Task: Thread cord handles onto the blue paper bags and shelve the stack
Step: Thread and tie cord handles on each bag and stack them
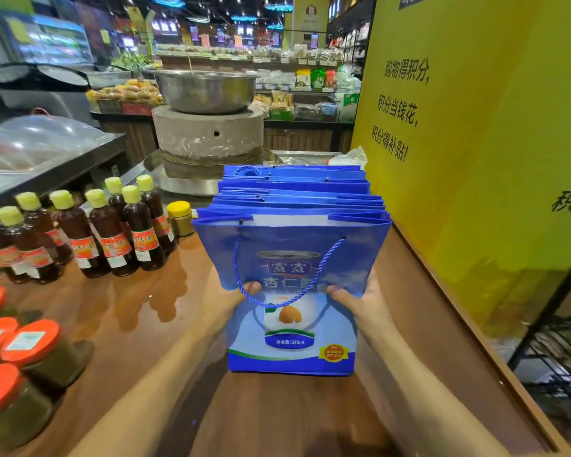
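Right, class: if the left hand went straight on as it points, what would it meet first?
The bags it holds: the left hand points into them. Past that, probably the millstone, though depth is unclear.

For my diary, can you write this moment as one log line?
left hand: grips blue paper bag stack | right hand: grips same stack | front cord handle: threaded

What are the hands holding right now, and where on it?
The stack of blue paper bags: the left hand grips its left side, the right hand its right side, both around mid-height.
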